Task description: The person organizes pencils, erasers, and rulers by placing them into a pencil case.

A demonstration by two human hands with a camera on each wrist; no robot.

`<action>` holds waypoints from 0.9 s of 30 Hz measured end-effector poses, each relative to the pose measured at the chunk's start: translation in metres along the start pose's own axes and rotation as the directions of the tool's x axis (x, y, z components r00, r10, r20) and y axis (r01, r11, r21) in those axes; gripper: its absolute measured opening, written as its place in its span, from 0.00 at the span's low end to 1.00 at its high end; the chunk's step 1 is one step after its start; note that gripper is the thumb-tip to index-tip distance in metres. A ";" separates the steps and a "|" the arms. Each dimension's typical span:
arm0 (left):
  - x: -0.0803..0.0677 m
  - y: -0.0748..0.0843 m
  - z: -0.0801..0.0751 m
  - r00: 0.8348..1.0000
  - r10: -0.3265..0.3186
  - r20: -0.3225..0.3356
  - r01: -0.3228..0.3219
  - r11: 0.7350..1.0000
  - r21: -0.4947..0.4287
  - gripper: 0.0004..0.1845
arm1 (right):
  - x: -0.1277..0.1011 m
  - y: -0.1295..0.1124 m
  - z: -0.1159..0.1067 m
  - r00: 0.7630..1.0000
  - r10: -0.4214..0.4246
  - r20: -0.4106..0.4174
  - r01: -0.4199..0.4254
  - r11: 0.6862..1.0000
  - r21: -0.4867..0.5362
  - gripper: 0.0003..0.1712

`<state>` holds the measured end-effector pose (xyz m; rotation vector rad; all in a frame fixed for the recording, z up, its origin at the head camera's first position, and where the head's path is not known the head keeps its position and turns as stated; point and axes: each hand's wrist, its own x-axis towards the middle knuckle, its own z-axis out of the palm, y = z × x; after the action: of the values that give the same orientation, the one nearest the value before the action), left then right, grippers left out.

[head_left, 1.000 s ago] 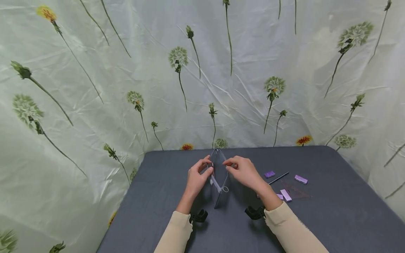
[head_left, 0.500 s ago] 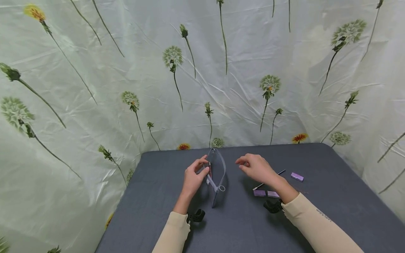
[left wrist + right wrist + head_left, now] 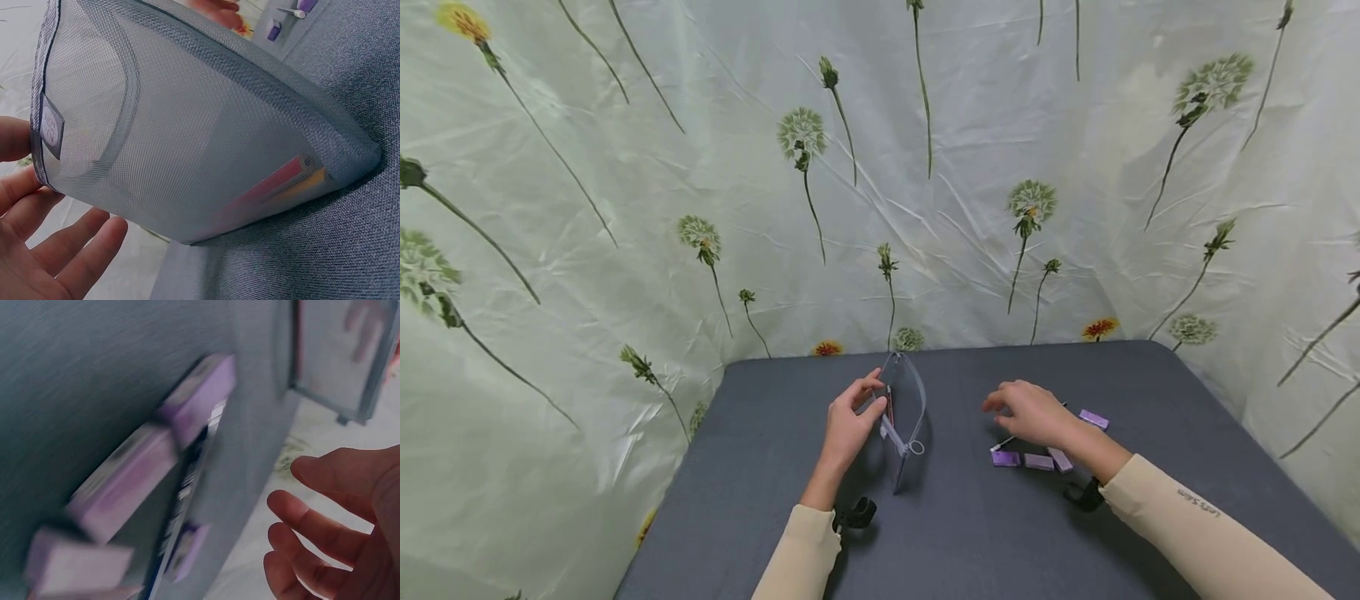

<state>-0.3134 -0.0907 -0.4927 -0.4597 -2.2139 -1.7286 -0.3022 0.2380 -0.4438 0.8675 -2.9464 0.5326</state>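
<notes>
A grey mesh zip pouch [image 3: 910,390] stands on its edge with its mouth spread. My left hand [image 3: 847,427] pinches its left rim between thumb and fingers; in the left wrist view, fingers grip the edge near a small tag [image 3: 52,128]. Through the mesh show a pink stick [image 3: 269,181] and a yellow stick [image 3: 297,187]. My right hand [image 3: 1033,414] hangs over the table with loosely bent fingers, holding nothing. Below it lie small purple blocks like erasers [image 3: 125,478] and a slim dark pencil-like stick [image 3: 181,500] with a pale end, partly hidden in the head view.
Another purple block [image 3: 1093,419] lies right of my right hand. The dark grey table [image 3: 955,533] ends at a back edge before a white curtain [image 3: 970,225] printed with dandelions. A black wrist strap [image 3: 1084,495] hangs below the right wrist.
My right hand has let go of the pouch's right rim and moved right, over the purple blocks. My left hand keeps its grip. The pouch stays spread.
</notes>
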 end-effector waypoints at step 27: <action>-0.006 0.043 -0.006 1.000 -0.007 0.007 0.006 1.000 0.016 0.10 | -0.027 0.059 0.017 0.998 -0.058 -0.006 0.056 0.979 -0.195 0.14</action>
<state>-0.2895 -0.0874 -0.4555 -0.4563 -2.2351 -1.7137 -0.3091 0.2927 -0.4814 0.9188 -2.8906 0.2393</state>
